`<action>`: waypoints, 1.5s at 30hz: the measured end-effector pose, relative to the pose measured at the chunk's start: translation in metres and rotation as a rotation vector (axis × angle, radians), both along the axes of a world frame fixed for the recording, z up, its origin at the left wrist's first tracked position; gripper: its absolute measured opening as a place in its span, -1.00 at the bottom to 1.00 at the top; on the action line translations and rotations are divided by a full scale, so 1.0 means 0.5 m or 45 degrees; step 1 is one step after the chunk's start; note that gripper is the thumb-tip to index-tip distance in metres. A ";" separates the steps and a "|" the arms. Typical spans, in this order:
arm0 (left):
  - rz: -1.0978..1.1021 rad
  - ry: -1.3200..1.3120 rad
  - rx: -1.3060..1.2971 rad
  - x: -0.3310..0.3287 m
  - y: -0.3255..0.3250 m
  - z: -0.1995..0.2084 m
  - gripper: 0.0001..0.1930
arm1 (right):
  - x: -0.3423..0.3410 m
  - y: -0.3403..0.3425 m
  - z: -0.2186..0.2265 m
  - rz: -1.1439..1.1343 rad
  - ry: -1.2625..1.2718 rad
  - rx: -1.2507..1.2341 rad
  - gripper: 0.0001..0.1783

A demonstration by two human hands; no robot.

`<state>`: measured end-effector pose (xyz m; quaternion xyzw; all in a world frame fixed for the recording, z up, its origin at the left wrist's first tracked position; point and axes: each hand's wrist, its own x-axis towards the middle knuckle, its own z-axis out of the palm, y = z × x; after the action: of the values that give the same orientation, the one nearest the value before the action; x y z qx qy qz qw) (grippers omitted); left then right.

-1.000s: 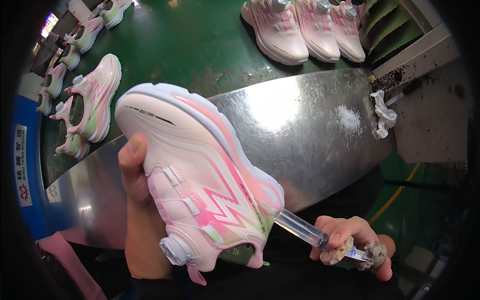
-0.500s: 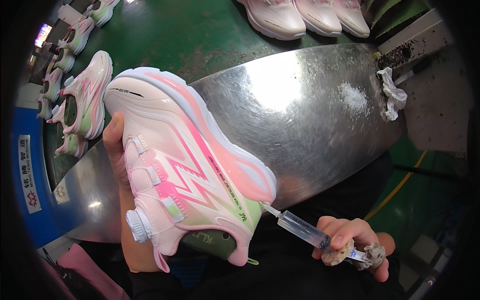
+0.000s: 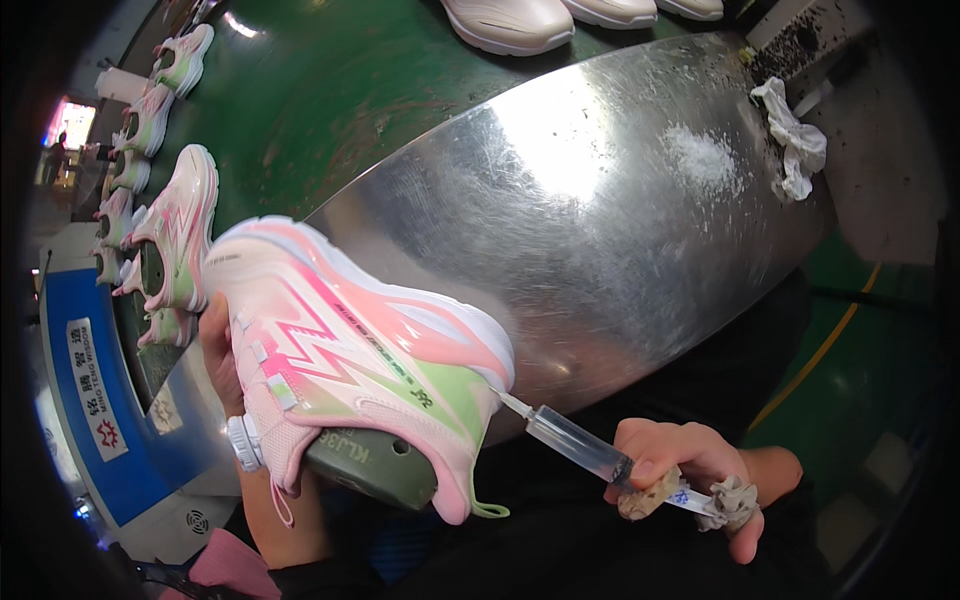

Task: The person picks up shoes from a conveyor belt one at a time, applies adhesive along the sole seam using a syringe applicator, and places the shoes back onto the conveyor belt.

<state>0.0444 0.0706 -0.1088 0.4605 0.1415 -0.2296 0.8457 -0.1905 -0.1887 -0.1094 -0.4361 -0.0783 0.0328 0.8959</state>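
My left hand (image 3: 218,350) grips a pink, white and green sneaker (image 3: 400,355) from its far left side, most of the fingers hidden behind it. The shoe lies tilted on its side in the air, toe to the upper left, with a dark green shoe last (image 3: 370,468) inside. A white dial (image 3: 243,442) sits at its lacing. My right hand (image 3: 690,455) is closed around a clear syringe (image 3: 575,442), whose flange and plunger end are wrapped in lumpy material. The needle tip meets the heel where the sole joins the upper, or sits very close to it.
A shiny metal plate (image 3: 440,240) with white residue (image 3: 702,160) lies before me on a green surface (image 3: 330,90). A crumpled white cloth (image 3: 795,140) rests at its right end. More sneakers (image 3: 180,230) line the left, and pale shoes (image 3: 510,20) stand at the far edge.
The sneaker has come lower and tipped, so its toe sits lower and more of the last shows. My right hand and the syringe have shifted slightly left with the heel. The whole view has turned a little.
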 end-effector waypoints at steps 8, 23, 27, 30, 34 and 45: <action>-0.605 -0.845 0.938 -0.052 0.206 -0.001 -0.51 | 0.015 0.027 -0.037 -0.063 -0.067 0.090 0.08; -0.051 0.119 0.657 -0.273 0.293 0.004 -0.25 | 0.026 0.048 -0.035 -0.064 -0.162 -0.144 0.05; -0.046 0.146 0.478 -0.326 0.229 0.005 -0.27 | 0.022 0.049 -0.027 -0.086 -0.163 -0.175 0.05; -0.166 0.242 0.239 -0.345 0.179 0.019 -0.31 | 0.016 0.048 -0.021 -0.103 -0.148 -0.191 0.05; -0.279 0.278 -0.096 -0.365 0.148 0.010 -0.32 | 0.018 0.051 0.002 -0.106 -0.094 -0.226 -0.12; -0.405 0.538 -0.494 -0.386 0.081 -0.025 -0.14 | 0.009 0.022 0.092 0.182 -0.183 -0.520 0.13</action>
<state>-0.1485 0.1112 -0.1215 0.2493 0.1938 -0.4719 0.8231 -0.1862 -0.1777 -0.0633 -0.6031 -0.1644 0.0803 0.7764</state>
